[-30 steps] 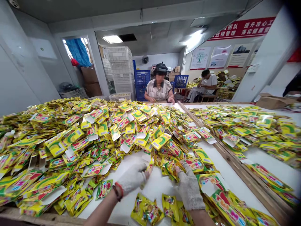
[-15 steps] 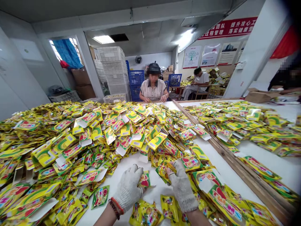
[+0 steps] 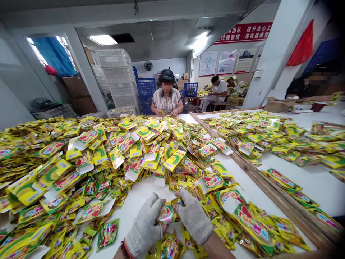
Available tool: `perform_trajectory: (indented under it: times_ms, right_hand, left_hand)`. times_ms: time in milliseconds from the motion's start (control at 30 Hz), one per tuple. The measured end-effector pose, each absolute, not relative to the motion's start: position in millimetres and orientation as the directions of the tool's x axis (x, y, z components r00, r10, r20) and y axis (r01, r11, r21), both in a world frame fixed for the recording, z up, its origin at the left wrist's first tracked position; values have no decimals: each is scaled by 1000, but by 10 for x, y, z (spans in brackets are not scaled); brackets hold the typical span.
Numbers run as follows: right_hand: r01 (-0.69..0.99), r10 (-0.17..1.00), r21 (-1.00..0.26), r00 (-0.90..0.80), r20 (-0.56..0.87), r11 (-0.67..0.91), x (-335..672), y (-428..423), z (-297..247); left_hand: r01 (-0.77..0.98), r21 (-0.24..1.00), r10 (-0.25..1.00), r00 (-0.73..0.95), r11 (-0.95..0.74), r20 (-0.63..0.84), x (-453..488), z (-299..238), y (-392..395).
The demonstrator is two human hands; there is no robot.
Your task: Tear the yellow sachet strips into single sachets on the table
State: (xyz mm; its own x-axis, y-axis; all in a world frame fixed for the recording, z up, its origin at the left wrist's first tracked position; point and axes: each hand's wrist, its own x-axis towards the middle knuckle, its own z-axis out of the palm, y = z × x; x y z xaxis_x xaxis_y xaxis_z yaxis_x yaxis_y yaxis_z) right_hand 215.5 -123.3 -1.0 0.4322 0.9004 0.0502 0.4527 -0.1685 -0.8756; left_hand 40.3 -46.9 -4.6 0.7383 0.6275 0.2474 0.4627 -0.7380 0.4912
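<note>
Near a "TE"-lettered box point(image 3: 250, 225), left hand point(image 3: 145, 226) pinches green packet point(image 3: 165, 213), right hand point(image 3: 194, 216) yellow packet point(image 3: 175, 213).

The left hand point(image 3: 144, 226) and right hand point(image 3: 194, 217), gloved with fingertips point(image 3: 164, 227) bare, face each other closely, fingers curled in grip, forearms point(image 3: 217, 248) slanting inward.

Single head-worn camera looking forward and down across white surface point(image 3: 134, 201), wooden strip point(image 3: 249, 168) serving as landmark. Camera sitting left of strip's near end, facing toward its far end. Left hand point(image 3: 145, 226) and right hand point(image 3: 194, 217) showing close up, left of strip. Person in striped shirt point(image 3: 167, 97) facing camera from just beyond strip's far end. Wide view also taking in posters point(image 3: 229, 62) and ceiling point(image 3: 161, 34), well beyond strip.
</note>
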Motion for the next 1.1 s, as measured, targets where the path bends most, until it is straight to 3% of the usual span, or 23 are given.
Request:
perform_trajectory:
  times_ms: [267,433,533,633,700,800,900,1000,1100]
  right_hand:
    - [532,869,-834,471,150,-144,2076,-1214,3]
    - [407,912,-909,400,91,-88,2099,-1267,69]
    - [290,960,-946,272,-66,-147,2072,-1339,124]
    - [219,968,-943,20,-252,-250,2044,-1375,144]
    - [181,954,-942,-50,-297,-284,2064,-1371,121]
    - [144,956,-946,1,-294,-291,2129,-1346,55]
    - [225,958,-934,133,-253,-278,2154,-1323,-8]
    - [361,956,-895,224,-188,-261,2109,-1303,-56]
    - [475,959,-859,275,-62,-191,2109,-1288,-66]
  left_hand:
    - [448,431,613,674,-783,413,395,-206,-523]
    - [484,426,643,615,-764,456,416,-173,-508]
    - [432,412,595,635,-802,492,428,-192,-487]
    - [341,353,489,661,-872,569,402,-260,-484]
    - [282,370,457,672,-885,582,369,-269,-493]
    - [252,625,620,620,-738,481,341,-173,-514]
    - [241,914,814,564,-325,141,358,-29,-523]
    - [221,973,759,644,-66,-94,380,44,-527]
    - [253,962,728,678,-103,-100,352,80,-508]
